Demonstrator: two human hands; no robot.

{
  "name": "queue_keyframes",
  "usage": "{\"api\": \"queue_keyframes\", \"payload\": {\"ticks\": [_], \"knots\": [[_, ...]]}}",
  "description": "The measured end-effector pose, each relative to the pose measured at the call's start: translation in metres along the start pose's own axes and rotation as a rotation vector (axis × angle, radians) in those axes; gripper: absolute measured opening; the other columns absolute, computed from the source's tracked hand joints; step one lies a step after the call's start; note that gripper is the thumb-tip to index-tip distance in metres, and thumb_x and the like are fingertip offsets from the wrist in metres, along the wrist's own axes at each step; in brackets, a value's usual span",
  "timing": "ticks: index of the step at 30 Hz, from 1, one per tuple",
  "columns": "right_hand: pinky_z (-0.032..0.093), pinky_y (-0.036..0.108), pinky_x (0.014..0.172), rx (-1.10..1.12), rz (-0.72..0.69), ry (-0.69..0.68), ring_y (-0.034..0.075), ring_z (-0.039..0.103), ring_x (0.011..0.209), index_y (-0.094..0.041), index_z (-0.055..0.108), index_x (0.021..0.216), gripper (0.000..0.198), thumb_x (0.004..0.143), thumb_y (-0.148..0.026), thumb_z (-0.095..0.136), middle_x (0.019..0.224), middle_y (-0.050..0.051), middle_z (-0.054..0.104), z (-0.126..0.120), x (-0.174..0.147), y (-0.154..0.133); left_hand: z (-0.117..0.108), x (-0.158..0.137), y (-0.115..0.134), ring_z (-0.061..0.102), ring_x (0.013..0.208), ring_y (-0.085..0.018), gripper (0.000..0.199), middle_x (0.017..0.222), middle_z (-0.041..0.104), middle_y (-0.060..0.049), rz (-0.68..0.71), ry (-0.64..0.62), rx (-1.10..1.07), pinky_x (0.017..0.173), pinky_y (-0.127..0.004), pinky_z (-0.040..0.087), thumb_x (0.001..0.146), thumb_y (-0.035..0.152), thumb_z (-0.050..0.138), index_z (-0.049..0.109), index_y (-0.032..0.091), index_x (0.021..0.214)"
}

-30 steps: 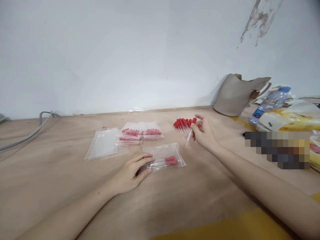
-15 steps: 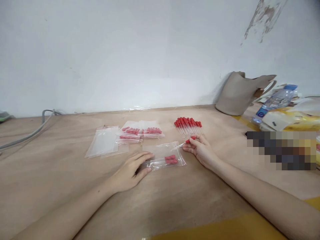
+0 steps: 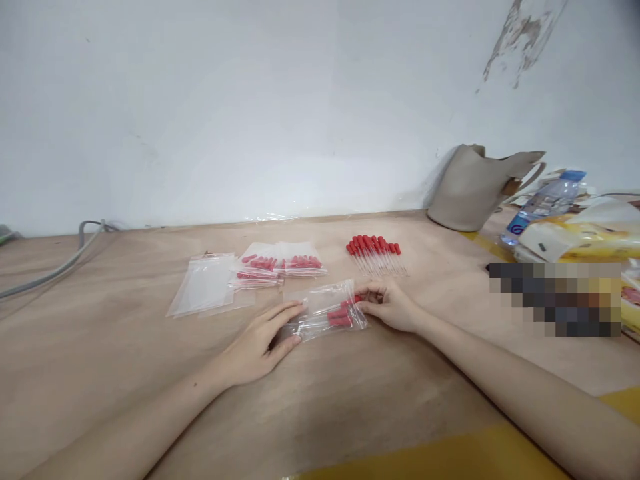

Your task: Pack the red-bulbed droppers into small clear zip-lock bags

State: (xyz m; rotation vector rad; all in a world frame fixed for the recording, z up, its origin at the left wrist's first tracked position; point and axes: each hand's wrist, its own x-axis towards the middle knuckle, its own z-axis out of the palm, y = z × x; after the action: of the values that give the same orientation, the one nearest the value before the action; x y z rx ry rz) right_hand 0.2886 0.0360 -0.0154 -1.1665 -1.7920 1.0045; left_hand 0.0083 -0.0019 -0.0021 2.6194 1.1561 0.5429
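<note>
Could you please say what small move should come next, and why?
Probably push the top dropper farther left into the clear bag: it sits farthest right, at the right hand, while two others lie deeper and the left hand touches the bag's opposite end.

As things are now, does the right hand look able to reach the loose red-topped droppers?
Probably yes: the loose red-topped droppers lie just beyond the right hand, nothing visible between, though it holds another dropper at the clear bag.
</note>
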Motion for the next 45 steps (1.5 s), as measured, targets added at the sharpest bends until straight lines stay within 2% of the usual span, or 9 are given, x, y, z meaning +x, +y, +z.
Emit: {"api": "queue_keyframes", "payload": {"ticks": [8,16,19,23,28,35,38,41,45], "knots": [[0.038,0.020,0.047,0.217,0.133,-0.069,0.007,0.048,0.048,-0.018,0.064,0.083,0.019,0.068,-0.029,0.063,0.060,-0.003,0.059,0.008,-0.002,-0.008,0.000,0.001,0.000,0.045,0.119,-0.024,0.041,0.134,0.045,-0.006,0.020,0.012,0.000,0.099,-0.042,0.040,0.090,0.031,0.045,0.041,0.025,0.131],[0.019,0.015,0.031,0.415,0.322,-0.351,0.002,0.038,0.032,-0.017,0.059,0.091,0.028,0.070,-0.034,0.064,0.071,0.000,0.067,-0.020,-0.004,-0.012,-0.001,0.001,0.000,0.045,0.120,-0.024,0.038,0.133,0.046,-0.006,0.024,-0.011,0.018,0.098,-0.043,0.040,0.091,0.032,0.044,0.045,0.025,0.128],[0.016,0.015,0.030,0.544,0.365,-0.231,0.000,0.032,0.030,-0.016,0.058,0.088,0.026,0.070,-0.034,0.064,0.070,0.000,0.067,-0.020,-0.001,-0.013,0.000,0.001,-0.002,0.045,0.121,-0.024,0.038,0.133,0.046,-0.006,0.020,-0.017,0.025,0.099,-0.043,0.040,0.091,0.032,0.043,0.046,0.025,0.128],[0.012,0.015,0.027,0.367,0.459,-0.194,-0.001,0.027,0.027,-0.014,0.056,0.073,0.025,0.067,-0.036,0.068,0.056,-0.003,0.060,-0.008,0.003,-0.016,0.001,0.001,-0.002,0.045,0.120,-0.024,0.038,0.132,0.047,-0.006,0.034,-0.001,0.034,0.098,-0.043,0.040,0.091,0.032,0.044,0.046,0.024,0.127],[0.022,0.015,0.026,0.269,0.468,0.081,0.002,0.038,0.030,-0.020,0.046,0.087,0.050,0.051,-0.029,0.080,0.057,-0.008,0.057,0.006,0.001,-0.019,0.000,0.001,-0.001,0.047,0.118,-0.025,0.037,0.131,0.049,-0.007,0.044,0.013,0.029,0.097,-0.043,0.041,0.091,0.032,0.044,0.047,0.024,0.127],[0.016,0.015,0.031,0.354,0.546,0.114,0.002,0.029,0.030,-0.020,0.045,0.093,0.050,0.052,-0.018,0.074,0.044,-0.013,0.043,0.002,0.002,-0.017,0.001,0.001,-0.002,0.046,0.119,-0.024,0.038,0.133,0.046,-0.006,0.041,-0.001,0.009,0.098,-0.042,0.040,0.091,0.032,0.043,0.045,0.025,0.128],[0.030,0.018,0.039,0.161,0.405,0.293,0.007,0.042,0.040,-0.020,0.051,0.085,0.033,0.057,-0.020,0.068,0.050,-0.007,0.049,-0.017,0.018,-0.008,0.002,0.001,-0.002,0.044,0.121,-0.024,0.039,0.134,0.046,-0.005,0.032,-0.009,0.009,0.099,-0.043,0.039,0.091,0.032,0.044,0.044,0.025,0.129],[0.038,0.023,0.054,-0.358,0.183,0.442,0.012,0.054,0.059,-0.019,0.056,0.072,0.015,0.060,-0.021,0.063,0.064,0.000,0.058,-0.035,0.041,-0.004,0.002,0.000,-0.001,0.043,0.121,-0.023,0.038,0.134,0.045,-0.005,0.028,-0.006,0.005,0.100,-0.043,0.038,0.091,0.031,0.044,0.045,0.025,0.128],[0.038,0.029,0.062,-0.745,0.229,0.454,0.018,0.057,0.069,-0.019,0.060,0.065,0.011,0.068,-0.028,0.055,0.072,0.005,0.062,-0.038,0.070,-0.007,0.002,-0.001,-0.001,0.044,0.120,-0.023,0.038,0.134,0.045,-0.006,0.029,-0.004,0.001,0.100,-0.042,0.038,0.091,0.031,0.044,0.045,0.025,0.129]]}}
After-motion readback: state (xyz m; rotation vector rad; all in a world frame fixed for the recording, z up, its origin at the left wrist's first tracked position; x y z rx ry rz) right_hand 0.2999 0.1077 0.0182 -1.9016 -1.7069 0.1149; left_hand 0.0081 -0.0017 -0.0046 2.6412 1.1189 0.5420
